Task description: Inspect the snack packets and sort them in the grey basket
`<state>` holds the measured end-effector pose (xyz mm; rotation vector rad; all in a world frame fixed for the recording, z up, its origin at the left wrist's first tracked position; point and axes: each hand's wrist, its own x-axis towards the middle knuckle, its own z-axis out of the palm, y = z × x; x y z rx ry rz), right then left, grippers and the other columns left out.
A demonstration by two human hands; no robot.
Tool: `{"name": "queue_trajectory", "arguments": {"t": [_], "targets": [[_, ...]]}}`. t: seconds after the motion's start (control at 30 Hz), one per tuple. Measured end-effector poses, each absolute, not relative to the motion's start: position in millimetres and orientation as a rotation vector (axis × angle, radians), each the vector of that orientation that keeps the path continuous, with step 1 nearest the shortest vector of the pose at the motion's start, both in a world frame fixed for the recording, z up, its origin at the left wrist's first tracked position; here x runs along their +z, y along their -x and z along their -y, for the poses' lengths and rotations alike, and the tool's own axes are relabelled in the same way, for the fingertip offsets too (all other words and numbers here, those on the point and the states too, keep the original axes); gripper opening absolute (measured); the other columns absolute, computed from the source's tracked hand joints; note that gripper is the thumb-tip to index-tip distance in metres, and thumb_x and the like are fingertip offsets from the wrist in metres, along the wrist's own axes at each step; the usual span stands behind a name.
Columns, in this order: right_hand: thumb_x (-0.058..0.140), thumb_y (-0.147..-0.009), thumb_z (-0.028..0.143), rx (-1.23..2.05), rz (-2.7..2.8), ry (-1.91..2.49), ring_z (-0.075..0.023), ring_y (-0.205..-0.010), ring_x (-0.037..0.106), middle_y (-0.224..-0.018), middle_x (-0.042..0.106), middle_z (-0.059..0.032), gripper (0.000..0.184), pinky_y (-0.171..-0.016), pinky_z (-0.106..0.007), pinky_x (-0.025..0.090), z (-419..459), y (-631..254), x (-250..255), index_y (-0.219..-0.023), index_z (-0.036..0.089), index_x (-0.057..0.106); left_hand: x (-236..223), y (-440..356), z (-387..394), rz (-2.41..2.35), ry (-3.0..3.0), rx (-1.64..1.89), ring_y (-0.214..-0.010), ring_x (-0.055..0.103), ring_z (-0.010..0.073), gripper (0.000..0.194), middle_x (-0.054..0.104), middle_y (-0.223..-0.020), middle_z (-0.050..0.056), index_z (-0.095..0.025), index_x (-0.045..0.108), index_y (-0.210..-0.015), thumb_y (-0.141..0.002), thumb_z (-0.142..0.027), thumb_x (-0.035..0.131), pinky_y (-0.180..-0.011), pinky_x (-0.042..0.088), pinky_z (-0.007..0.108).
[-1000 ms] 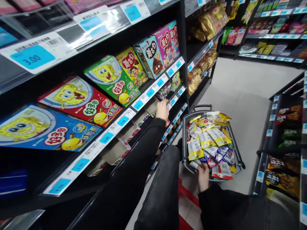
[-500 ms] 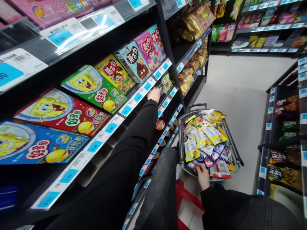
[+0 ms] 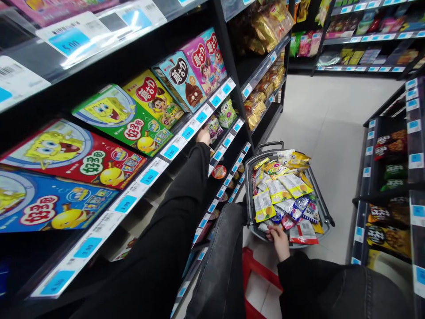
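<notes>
My left hand (image 3: 203, 135) reaches under the price-tag strip into the lower shelf, its fingers largely hidden by the shelf edge. Beside its fingers are purple snack packets (image 3: 214, 127), and just past them stands a green-and-white packet (image 3: 227, 113). At the near rim of a grey shopping basket (image 3: 327, 232), my right hand (image 3: 279, 241) has its fingers curled together; what they pinch, if anything, is too small to name. Snack packets fill the basket, among them yellow-and-white ones (image 3: 264, 205), a blue-and-purple one (image 3: 301, 204) and a red-and-white one (image 3: 303, 233).
Boxed snacks (image 3: 109, 110) line the shelf above my left arm. Gold-wrapped bags (image 3: 265, 33) sit in the farther shelf bay. A red stool (image 3: 260, 270) is between my legs. Another shelf rack (image 3: 368, 173) borders the aisle floor (image 3: 318, 106) on the right.
My left hand has shifted slightly toward me along the lower shelf, and more of the purple packets shows beside it. The right hand keeps its place at the basket rim.
</notes>
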<state>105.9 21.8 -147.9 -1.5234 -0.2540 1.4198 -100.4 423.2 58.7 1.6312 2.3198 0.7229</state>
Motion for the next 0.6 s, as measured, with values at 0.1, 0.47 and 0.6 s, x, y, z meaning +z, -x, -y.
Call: {"name": "queue_trajectory", "arguments": {"t": [0.1, 0.47, 0.6], "targets": [[0.069, -0.048, 0.044, 1.442, 0.244, 1.514, -0.0173, -0.046, 0.057, -0.053, 0.065, -0.0030, 0.029, -0.044, -0.030, 0.044, -21, -105, -150, -0.063, 0.019, 0.065, 60, 101, -415, -2.403, -1.506, 0.752, -0.103, 0.058, 0.0328, 0.059, 0.057, -0.118, 0.023, -0.005, 0.054, -0.119, -0.090, -0.049, 0.027, -0.085, 0.044, 0.044], [0.070, -0.048, 0.041, 1.515, 0.226, 1.487, -0.0178, -0.044, 0.058, -0.053, 0.066, -0.0021, 0.026, -0.043, -0.029, 0.044, -21, -105, -150, -0.062, 0.019, 0.064, 53, 97, -372, -2.315, -1.689, 1.304, -0.106, 0.056, 0.0211, 0.044, 0.061, -0.113, 0.015, -0.011, 0.057, -0.109, -0.093, -0.037, 0.026, -0.092, 0.040, 0.029], [0.070, -0.048, 0.041, 1.501, 0.252, 1.475, -0.0175, -0.043, 0.057, -0.051, 0.065, -0.0017, 0.026, -0.040, -0.028, 0.043, -19, -103, -154, -0.061, 0.019, 0.064, 43, 89, -340, -2.159, -1.636, 1.467, -0.082, 0.059, 0.0145, 0.041, 0.063, -0.087, 0.008, -0.011, 0.056, -0.099, -0.093, -0.039, 0.027, -0.075, 0.046, 0.024]]}}
